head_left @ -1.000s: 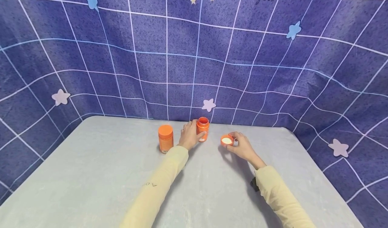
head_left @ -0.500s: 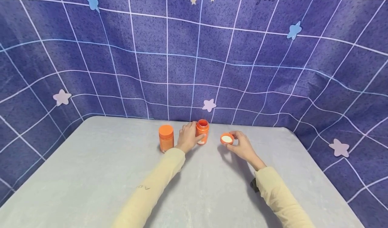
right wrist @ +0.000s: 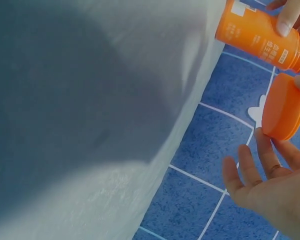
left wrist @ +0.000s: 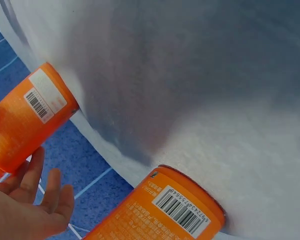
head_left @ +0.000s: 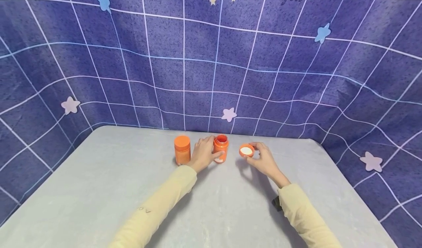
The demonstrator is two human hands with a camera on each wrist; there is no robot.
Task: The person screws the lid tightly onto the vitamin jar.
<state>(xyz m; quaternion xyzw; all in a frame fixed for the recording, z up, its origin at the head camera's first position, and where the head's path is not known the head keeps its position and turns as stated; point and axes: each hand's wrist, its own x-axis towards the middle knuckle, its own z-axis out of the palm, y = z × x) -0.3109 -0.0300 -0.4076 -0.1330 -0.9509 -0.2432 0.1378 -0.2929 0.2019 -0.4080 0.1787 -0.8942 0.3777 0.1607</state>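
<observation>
In the head view my left hand (head_left: 203, 153) grips an uncapped orange bottle (head_left: 221, 150) between thumb and fingers, its open red mouth facing up. My right hand (head_left: 263, 160) pinches an orange lid (head_left: 246, 150) by its edge, white inner side up, a little right of the bottle and above the table. The right wrist view shows the lid (right wrist: 284, 107) between thumb and fingertips, apart from the bottle (right wrist: 260, 36). Left of my left hand stands a second orange bottle (head_left: 182, 151) with its lid on. Both bottles carry barcode labels in the left wrist view.
A grey-white table (head_left: 211, 211) lies beneath both hands. Just behind its far edge hangs a blue curtain (head_left: 211, 57) with white grid lines and stars. A small dark object (head_left: 277, 203) shows beside the right sleeve.
My left hand has drawn the uncapped bottle slightly toward me. My right hand, with the lid, stays almost in place. The capped bottle still stands on the table.
</observation>
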